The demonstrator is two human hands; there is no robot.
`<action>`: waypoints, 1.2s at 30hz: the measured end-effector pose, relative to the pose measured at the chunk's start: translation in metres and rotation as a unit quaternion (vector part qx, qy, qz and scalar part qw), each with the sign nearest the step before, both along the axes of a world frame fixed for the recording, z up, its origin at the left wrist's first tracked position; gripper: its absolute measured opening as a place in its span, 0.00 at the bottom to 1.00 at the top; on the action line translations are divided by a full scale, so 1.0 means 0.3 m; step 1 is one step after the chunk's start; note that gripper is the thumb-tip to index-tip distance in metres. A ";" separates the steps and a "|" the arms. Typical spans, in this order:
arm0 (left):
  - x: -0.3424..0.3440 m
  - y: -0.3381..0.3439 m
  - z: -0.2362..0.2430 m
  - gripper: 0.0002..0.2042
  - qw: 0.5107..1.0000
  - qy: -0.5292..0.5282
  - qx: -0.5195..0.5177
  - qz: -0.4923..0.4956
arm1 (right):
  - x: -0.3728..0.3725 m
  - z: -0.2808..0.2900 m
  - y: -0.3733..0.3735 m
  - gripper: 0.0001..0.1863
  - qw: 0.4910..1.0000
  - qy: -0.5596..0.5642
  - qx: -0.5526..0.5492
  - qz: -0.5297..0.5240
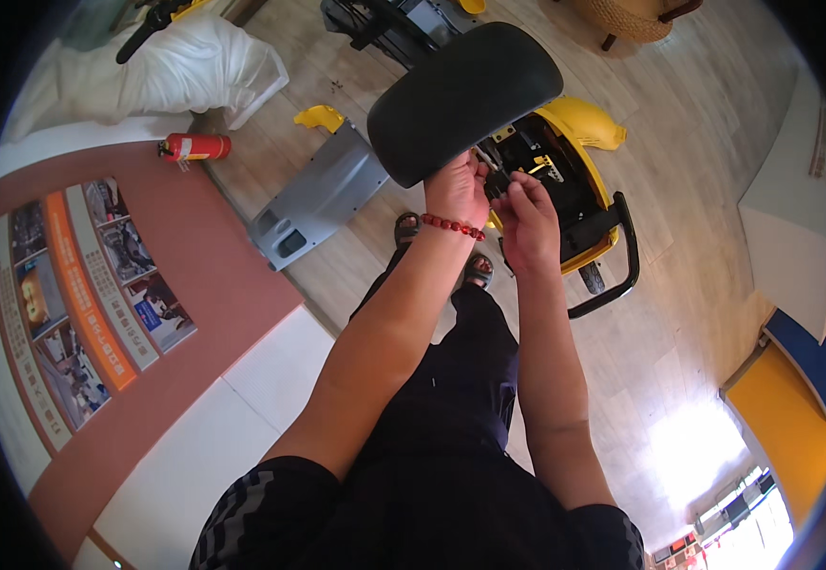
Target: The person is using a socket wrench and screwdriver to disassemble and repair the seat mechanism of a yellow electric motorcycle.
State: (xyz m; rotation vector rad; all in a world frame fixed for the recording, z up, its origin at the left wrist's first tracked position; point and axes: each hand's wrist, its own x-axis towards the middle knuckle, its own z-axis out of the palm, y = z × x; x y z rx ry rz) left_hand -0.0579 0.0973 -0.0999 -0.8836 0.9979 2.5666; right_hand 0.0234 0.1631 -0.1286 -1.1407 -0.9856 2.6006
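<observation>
I stand over a yellow scooter (595, 128) with its black seat (461, 100) tipped up. My left hand (456, 190), with a red bead bracelet (453, 226) on the wrist, is at the seat's lower edge. My right hand (527, 218) is right beside it. Both pinch a small black part (497, 180) between their fingertips, just above the open compartment under the seat. What the part connects to is hidden by my fingers.
A grey body panel (323, 195) with a yellow piece (321, 118) lies on the wooden floor to the left. A red fire extinguisher (194, 147) lies by a white covered heap (161, 71). The scooter's black rear rail (622, 266) sticks out right. My sandalled feet (475, 271) are below.
</observation>
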 end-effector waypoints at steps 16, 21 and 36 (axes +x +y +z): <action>0.004 0.001 -0.032 0.12 1.000 0.002 -0.005 0.021 | -0.010 0.055 0.046 0.10 0.995 0.045 -0.080 0.026; 0.001 -0.006 -0.034 0.12 1.000 0.016 -0.001 0.020 | 0.008 0.044 0.084 0.12 0.975 -0.036 -0.123 0.182; 0.001 -0.070 -0.023 0.08 0.994 0.075 0.005 -0.083 | -0.001 0.030 0.042 0.13 0.989 0.004 0.097 0.108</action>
